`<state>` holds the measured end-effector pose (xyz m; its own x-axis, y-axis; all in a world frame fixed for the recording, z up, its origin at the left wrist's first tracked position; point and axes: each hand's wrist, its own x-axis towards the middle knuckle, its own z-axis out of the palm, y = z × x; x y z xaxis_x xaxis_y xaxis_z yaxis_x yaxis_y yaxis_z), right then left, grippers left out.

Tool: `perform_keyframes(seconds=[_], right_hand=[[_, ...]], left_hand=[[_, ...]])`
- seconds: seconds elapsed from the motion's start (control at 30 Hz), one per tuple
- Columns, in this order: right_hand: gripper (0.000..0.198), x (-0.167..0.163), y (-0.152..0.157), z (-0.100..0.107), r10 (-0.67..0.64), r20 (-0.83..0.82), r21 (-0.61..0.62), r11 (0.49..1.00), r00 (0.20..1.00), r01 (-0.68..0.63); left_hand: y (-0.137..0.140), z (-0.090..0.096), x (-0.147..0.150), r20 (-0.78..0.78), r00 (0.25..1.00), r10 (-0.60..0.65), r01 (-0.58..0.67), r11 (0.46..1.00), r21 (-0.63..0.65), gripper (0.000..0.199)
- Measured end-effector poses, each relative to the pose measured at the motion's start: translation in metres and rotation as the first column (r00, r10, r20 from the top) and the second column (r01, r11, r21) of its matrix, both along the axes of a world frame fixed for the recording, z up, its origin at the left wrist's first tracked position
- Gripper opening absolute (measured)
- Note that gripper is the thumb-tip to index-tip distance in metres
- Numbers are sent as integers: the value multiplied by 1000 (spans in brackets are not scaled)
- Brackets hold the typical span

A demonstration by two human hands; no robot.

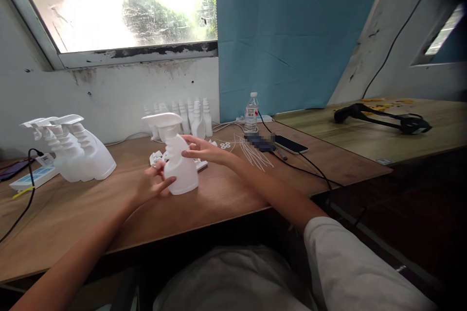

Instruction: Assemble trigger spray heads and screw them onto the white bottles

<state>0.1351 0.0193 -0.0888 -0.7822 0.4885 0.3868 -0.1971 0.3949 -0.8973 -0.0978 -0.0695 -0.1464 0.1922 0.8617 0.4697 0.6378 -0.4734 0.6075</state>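
Note:
Between my two hands a white spray bottle point(181, 172) stands upright, with its spray head point(166, 120) on top. My left hand point(153, 180) grips its lower left side, thumb across the front. Higher up on the right, my right hand point(199, 149) holds the bottle near its shoulder, with part of its fingers hidden behind it. Small white plastic parts point(156, 157) lie just behind the bottle. Off to the left, several white spray bottles with heads point(82, 153) stand close together.
White bottles without heads point(198, 119) line the wall. Thin white tubes point(251, 150) lie right of centre, near a water bottle point(251, 112), a phone point(291, 144) and dark cables. A power strip point(34, 177) sits at left. Black headgear with a strap point(383, 119) rests on the right table.

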Motion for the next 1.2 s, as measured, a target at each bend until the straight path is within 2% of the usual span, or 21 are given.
perform_keyframes(seconds=[0.07, 0.13, 0.2, 0.27, 0.37, 0.43, 0.5, 0.6, 0.67, 0.8, 0.97, 1.07, 1.2], right_hand=[[46, 6, 14, -18, -139, 2, 74, 988, 990, 139], [42, 17, 31, -30, -273, -33, 103, 956, 961, 275], [36, 29, 48, -35, -373, -56, 115, 919, 926, 377], [31, 42, 64, -34, -485, -44, 156, 860, 873, 486], [26, 61, 84, -31, -616, -30, 229, 762, 787, 605], [25, 73, 95, -33, -664, -18, 264, 718, 747, 644], [25, 85, 105, -40, -711, 15, 314, 671, 703, 672], [27, 99, 115, -53, -755, 91, 423, 619, 649, 661], [25, 103, 117, -59, -755, 145, 506, 612, 639, 608], [21, 98, 110, -66, -696, 261, 624, 651, 669, 433], [19, 86, 95, -66, -606, 367, 680, 692, 706, 241], [21, 85, 92, -66, -583, 407, 689, 701, 703, 183], [23, 87, 94, -67, -584, 429, 688, 706, 689, 170]], left_hand=[[-10, -1, -32, -41, 986, 162, -163, 987, -18, 37], [-19, -2, -66, -85, 924, 372, -376, 926, -33, 43], [-25, 0, -95, -171, 796, 581, -587, 810, 20, 46], [-28, 4, -117, -273, 631, 726, -729, 675, 109, 47], [-28, 8, -137, -384, 432, 816, -833, 525, 177, 55], [-25, 9, -143, -431, 339, 836, -868, 455, 200, 67], [-22, 9, -145, -470, 265, 842, -884, 407, 230, 79], [-18, 7, -144, -512, 211, 833, -890, 380, 252, 90], [-16, 7, -143, -523, 195, 830, -899, 364, 243, 92], [-15, 8, -142, -526, 186, 830, -913, 344, 221, 90], [-15, 9, -146, -521, 210, 827, -916, 353, 191, 85], [-14, 9, -149, -533, 217, 818, -917, 358, 175, 81], [-12, 7, -157, -527, 243, 815, -923, 361, 132, 76]])
